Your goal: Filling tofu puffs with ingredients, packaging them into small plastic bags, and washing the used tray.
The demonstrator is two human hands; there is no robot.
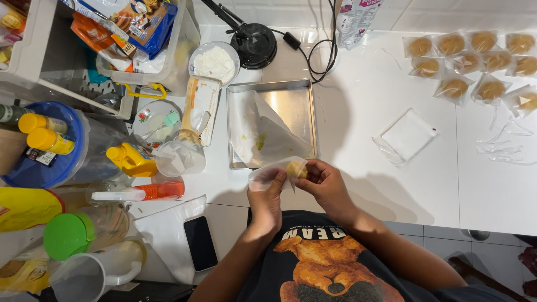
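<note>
Both hands up at the front edge of the white counter [391, 184], just below the metal tray [296, 98]. Left hand [266, 197] pinches the side of a small clear bag [272, 172], fingers closed on the plastic. Right hand [324, 182] grips the other side, fingertips closed on a round yellowish cookie [296, 169] that sits at the bag's mouth. Can't tell if the cookie is fully inside or only partway. Bag and cookie are held in the air, touching the tray's near rim or just above it; unclear which.

Tray holds crumpled baking paper [263, 131] with a few yellow smears.

Far right of the counter: a cluster of bagged cookies [475, 61], laid close together. Between them and the tray, a flat stack of empty bags [408, 134]; thin plastic strips [500, 148] lie beside it.

Left of the hands: black phone [200, 243], face up. Further left, bottles, a bowl of white powder [214, 62], a green-lidded jar [70, 235].
</note>
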